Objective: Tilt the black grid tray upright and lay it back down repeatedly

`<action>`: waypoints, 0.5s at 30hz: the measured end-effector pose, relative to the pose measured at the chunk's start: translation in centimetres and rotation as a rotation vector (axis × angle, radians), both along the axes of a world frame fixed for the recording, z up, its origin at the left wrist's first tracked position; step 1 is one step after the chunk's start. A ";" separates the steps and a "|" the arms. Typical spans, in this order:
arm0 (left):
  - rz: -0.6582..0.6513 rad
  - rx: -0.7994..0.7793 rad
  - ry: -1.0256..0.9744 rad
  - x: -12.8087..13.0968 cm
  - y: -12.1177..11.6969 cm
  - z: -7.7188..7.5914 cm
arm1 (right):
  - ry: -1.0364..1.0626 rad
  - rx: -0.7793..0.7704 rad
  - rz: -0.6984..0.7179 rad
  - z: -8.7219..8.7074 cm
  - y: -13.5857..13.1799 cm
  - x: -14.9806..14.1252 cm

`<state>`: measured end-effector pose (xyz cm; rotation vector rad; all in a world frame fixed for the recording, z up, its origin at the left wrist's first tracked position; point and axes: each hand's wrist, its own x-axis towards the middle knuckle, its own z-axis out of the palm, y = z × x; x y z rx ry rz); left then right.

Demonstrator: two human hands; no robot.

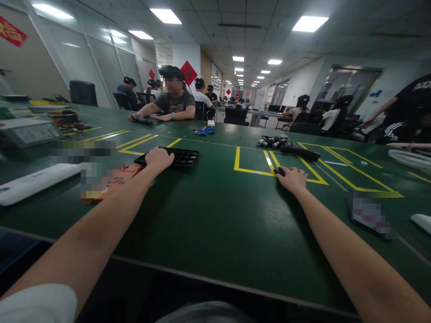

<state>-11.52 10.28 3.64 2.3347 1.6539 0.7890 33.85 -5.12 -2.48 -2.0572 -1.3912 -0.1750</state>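
My left hand (157, 159) is closed on the left part of a black compartment tray (186, 158) lying on the green table. Its thumb points right; the other fingers are partly hidden. To the right, my right hand (293, 178) pinches a small black piece (279, 171) low over the table, by the lower line of a yellow tape outline (251, 171). What kind of piece it is cannot be made out. Beyond that hand lies a bundle of dark cylindrical parts (272, 141) beside a long black object (303, 153).
Left of the tray are an orange box (119, 181) and a long white object (40, 181). A blurred-out phone-like object (370, 217) lies right. Across the green table (215, 229) sits a person (175, 103) with hands near a dark item. A blue item (204, 130) lies mid-table.
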 end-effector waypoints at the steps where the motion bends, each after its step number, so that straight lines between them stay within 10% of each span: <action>1: 0.059 0.083 0.020 0.7 -0.3 0.1 | -0.067 -0.037 -0.030 0.6 -0.2 -1.1; 3: 0.177 0.233 0.094 2.7 -1.5 0.0 | -0.163 -0.082 -0.027 1.7 -0.4 -3.6; 10: -0.444 0.153 0.297 10.5 -6.2 -3.9 | -0.297 -0.283 0.438 1.8 -0.6 -13.3; 15: -0.517 0.054 0.409 10.9 -6.2 -4.4 | -0.281 -0.463 0.676 1.6 -1.3 -15.7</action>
